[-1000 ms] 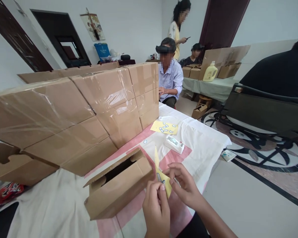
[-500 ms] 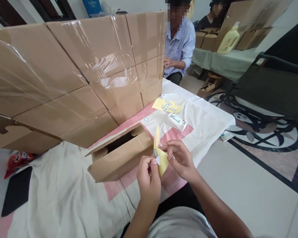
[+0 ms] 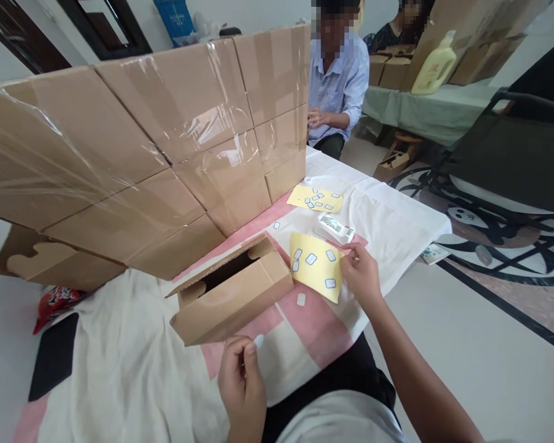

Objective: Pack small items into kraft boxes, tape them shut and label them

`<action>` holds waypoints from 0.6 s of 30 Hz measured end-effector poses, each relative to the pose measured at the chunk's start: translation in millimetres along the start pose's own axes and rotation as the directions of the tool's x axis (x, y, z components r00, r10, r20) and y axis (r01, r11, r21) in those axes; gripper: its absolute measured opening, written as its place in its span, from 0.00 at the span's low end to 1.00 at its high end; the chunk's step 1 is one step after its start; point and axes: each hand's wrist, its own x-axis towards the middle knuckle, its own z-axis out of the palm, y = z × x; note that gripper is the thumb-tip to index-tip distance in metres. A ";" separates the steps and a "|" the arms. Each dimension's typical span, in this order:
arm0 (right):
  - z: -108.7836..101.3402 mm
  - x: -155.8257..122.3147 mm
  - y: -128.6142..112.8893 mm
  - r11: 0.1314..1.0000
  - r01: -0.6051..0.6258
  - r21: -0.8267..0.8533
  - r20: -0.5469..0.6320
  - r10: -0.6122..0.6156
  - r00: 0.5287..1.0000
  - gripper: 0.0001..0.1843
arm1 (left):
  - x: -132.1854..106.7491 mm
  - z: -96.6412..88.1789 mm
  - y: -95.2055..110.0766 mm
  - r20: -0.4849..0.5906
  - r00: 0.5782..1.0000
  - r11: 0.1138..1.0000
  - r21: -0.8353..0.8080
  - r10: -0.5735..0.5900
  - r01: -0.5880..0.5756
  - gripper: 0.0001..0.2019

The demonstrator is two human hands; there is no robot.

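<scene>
My left hand (image 3: 240, 376) is closed in a pinch on a small white sticker (image 3: 258, 340), held just in front of an open cardboard box (image 3: 233, 294) lying on its side. My right hand (image 3: 361, 275) rests at the right edge of a yellow sticker sheet (image 3: 314, 266), fingers curled on it, as the sheet lies flat on the cloth with a few stickers on it. One loose sticker (image 3: 301, 299) lies on the pink cloth below the sheet.
A wall of taped cardboard cartons (image 3: 133, 141) stands behind the box. A second yellow sheet (image 3: 317, 199) and a small white packet (image 3: 335, 229) lie further back. A person in a blue shirt (image 3: 339, 86) sits at the far end. The table edge (image 3: 410, 252) drops to the floor at right.
My right hand has laid the yellow sheet down flat on the cloth. My left hand has pulled away toward me with a sticker peeled from it.
</scene>
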 end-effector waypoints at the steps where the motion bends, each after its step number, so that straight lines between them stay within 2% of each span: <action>1: -1.5 3.3 3.4 1.000 -0.014 -0.024 -0.038 0.013 0.999 0.10 | -3.1 -7.1 -7.6 0.001 1.000 1.000 0.025 -0.002 0.002 0.12; 4: -4.4 8.6 7.4 0.995 -0.039 -0.089 -0.091 0.031 0.995 0.09 | -10.3 -26.3 -27.6 -0.010 1.000 0.995 0.095 -0.015 0.016 0.13; 8: -7.5 6.9 7.9 0.963 0.016 -0.268 -0.049 -0.030 0.998 0.09 | -16.7 -41.8 -42.8 -0.047 0.997 0.989 0.137 -0.055 0.061 0.13; 12: -17.6 -3.9 14.3 0.907 0.088 -0.411 -0.064 -0.124 0.990 0.12 | -18.9 -42.2 -45.2 -0.063 0.994 0.986 0.134 -0.092 0.100 0.12; 14: -21.0 -10.5 17.8 0.850 0.193 -0.491 -0.042 -0.245 0.969 0.14 | -18.2 -38.1 -45.2 -0.060 0.995 0.988 0.124 -0.082 0.089 0.11; 16: -18.6 -16.1 19.3 0.738 0.370 -0.565 0.097 -0.387 0.917 0.18 | -16.9 -32.7 -45.9 -0.038 0.998 0.993 0.105 -0.056 0.060 0.11; 18: -9.2 -19.9 18.3 0.607 0.568 -0.556 0.358 -0.443 0.822 0.23 | -15.7 -27.3 -47.5 0.002 0.999 0.994 0.101 -0.035 0.035 0.10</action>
